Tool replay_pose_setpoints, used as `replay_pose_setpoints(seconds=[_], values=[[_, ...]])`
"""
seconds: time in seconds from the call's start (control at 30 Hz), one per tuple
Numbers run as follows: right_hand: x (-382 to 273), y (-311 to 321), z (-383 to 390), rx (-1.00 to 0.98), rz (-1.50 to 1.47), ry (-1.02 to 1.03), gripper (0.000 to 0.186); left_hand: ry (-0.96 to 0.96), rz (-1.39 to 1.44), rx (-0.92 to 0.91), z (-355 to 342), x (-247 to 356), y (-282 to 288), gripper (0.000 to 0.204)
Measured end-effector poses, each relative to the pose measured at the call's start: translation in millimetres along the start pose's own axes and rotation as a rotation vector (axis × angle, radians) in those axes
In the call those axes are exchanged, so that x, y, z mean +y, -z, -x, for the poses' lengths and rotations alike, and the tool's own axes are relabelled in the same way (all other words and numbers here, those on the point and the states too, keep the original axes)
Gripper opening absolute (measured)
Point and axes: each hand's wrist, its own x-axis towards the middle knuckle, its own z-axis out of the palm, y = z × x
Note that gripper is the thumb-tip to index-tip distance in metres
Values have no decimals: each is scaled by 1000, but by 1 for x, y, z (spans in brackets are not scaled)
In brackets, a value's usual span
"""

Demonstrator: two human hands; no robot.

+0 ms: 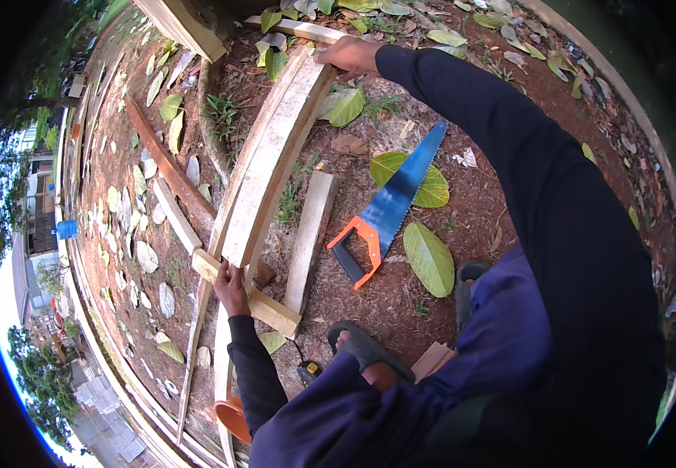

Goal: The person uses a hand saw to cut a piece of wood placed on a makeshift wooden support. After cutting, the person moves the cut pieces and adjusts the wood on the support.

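Note:
A thick, pale wooden board (272, 156) stretches away from me at the middle left. My right hand (351, 58) is closed on its far end, arm stretched out. At the near end my left hand (233, 288) is closed on the same board, just beside a short wooden crosspiece (276, 313) lying under it. Its fingertips are partly hidden. Right of the board, a shorter wooden block (311, 242) rests on the soil. Beyond that lies a handsaw (389, 207) with a blue blade and an orange and black handle.
A black and yellow tape measure (307, 372) lies by my sandalled foot (365, 347). An orange container (233, 420) stands at the lower left. A reddish-brown plank (162, 156) and large fallen leaves (430, 259) cover parts of the ground. A wooden beam (182, 30) juts in at the top.

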Motion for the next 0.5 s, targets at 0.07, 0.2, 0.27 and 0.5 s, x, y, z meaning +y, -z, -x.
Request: replay_pose_setpoints(seconds=[0.07, 0.2, 0.27, 0.5], values=[[-4, -2, -1, 46, 4, -5, 51, -10, 50, 15, 0, 2, -4, 44], [-9, -3, 5, 63, 13, -37, 48, 20, 9, 28, 2, 9, -8, 44], [-9, 0, 6, 55, 11, -43, 47, 43, -15, 13, 2, 12, -10, 43], [3, -26, 21, 177, -102, -190, 47, 58, -29, 34, 15, 2, 1, 38]])
